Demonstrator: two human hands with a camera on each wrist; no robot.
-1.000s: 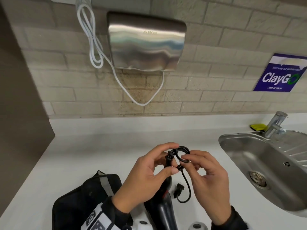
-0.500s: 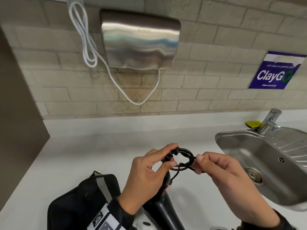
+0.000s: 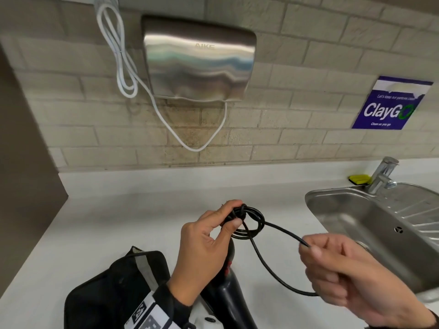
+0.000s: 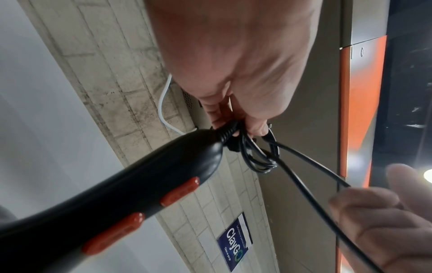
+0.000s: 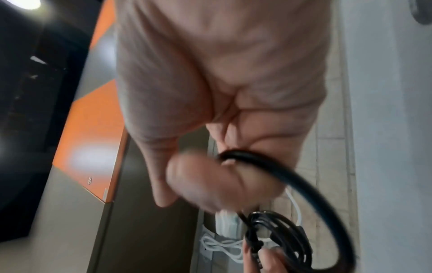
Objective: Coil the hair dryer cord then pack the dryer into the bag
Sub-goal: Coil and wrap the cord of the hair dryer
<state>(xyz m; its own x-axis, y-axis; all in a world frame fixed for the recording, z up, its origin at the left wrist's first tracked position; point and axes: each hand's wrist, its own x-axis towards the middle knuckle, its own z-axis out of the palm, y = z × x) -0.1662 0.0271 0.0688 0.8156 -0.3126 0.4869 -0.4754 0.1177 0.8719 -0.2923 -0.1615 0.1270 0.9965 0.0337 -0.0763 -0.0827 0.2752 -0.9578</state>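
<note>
My left hand pinches a small coil of black cord at the end of the hair dryer's handle. The black hair dryer hangs below that hand, and its two red switches show in the left wrist view. My right hand grips a loop of the same cord pulled out to the right, toward the sink. The cord runs from the coil to the right hand's fingers. The black bag lies on the counter at the lower left, under my left forearm.
A steel sink with a tap is set in the white counter on the right, a yellow sponge behind it. A steel hand dryer with a white cable hangs on the brick wall.
My right hand has moved away to the right and down, drawing a long loop of cord out of the coil. The left hand has kept its pinch on the coil.
</note>
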